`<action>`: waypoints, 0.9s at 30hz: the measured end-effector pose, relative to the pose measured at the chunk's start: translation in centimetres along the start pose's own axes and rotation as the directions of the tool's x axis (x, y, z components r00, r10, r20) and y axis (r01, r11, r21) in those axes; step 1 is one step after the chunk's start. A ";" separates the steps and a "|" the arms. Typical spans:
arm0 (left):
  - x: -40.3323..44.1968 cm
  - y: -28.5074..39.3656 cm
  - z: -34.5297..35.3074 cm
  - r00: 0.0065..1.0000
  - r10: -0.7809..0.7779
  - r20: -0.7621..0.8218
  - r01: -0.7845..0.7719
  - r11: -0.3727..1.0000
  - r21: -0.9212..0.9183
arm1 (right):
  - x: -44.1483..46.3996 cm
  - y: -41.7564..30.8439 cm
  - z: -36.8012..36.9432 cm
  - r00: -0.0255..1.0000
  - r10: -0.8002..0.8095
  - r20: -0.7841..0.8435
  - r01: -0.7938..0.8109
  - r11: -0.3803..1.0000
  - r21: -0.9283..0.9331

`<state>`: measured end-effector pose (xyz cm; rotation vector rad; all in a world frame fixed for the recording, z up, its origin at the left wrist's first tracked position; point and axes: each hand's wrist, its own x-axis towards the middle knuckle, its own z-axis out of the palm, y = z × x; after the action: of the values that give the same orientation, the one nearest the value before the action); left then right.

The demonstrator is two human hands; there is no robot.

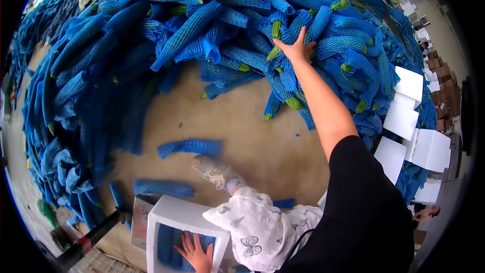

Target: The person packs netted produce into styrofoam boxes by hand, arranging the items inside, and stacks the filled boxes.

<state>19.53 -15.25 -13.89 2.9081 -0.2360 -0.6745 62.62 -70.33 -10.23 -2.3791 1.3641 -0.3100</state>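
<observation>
"Fingers of the right hand (298, 52), how are they set?"

"Spread, with the thumb and forefinger wide apart over the large curved heap of long green vegetables in blue mesh sleeves (187, 35). I can't make out a closed grip on any of them."

"What would make for a good hold there?"

"I'd get the fingers round the firm middle of one sleeve and bring the thumb in opposite. Pinching only loose mesh could let the vegetable slip out, and a hard tug might drag its neighbours along. Ease it out lengthwise, I'd say, and keep pressure off the exposed green ends."

"And the left hand (198, 257)?"

"Open too, fingers fanned out, palm down inside the white foam box with thick walls (187, 211). It's against the blue-sleeved pieces (166, 240) in there. A flat, light press would steady them without bruising."

"Where's the nearest vegetable to the right fingers?"

"Right by them. One bright green end (274, 53) pokes out just beside the thumb, another (276, 29) sits a little farther forward, and a blue sleeve (292, 31) lies between thumb and forefinger. Exact contact is hard to tell."
</observation>
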 end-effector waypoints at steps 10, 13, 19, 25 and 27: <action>-0.5 -0.5 0.9 1.000 0.005 0.010 -0.006 0.998 0.066 | 1.1 2.2 0.5 0.996 0.081 -0.041 -0.080 0.997 0.017; 0.1 0.1 -0.1 0.999 -0.018 0.051 0.016 0.999 0.040 | 2.1 -0.7 2.8 0.984 0.140 -0.106 -0.163 0.952 -0.259; 0.4 0.9 -0.1 0.997 -0.048 -0.064 0.049 0.999 0.015 | -1.6 6.5 -1.7 0.998 0.004 0.056 -0.008 0.997 0.077; 0.4 0.7 0.4 0.982 -0.014 -0.189 -0.001 0.997 -0.075 | -12.8 12.2 -6.2 0.767 -0.565 0.302 0.034 0.507 0.861; 0.2 1.0 -1.3 0.990 -0.042 -0.136 0.012 0.977 -0.214 | -17.4 8.8 -8.3 0.473 -0.790 0.391 0.089 0.484 0.870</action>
<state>20.18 -16.17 -12.68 2.7406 -0.1005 -0.4641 43.96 -61.11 -6.54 -1.6825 -0.0202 0.0389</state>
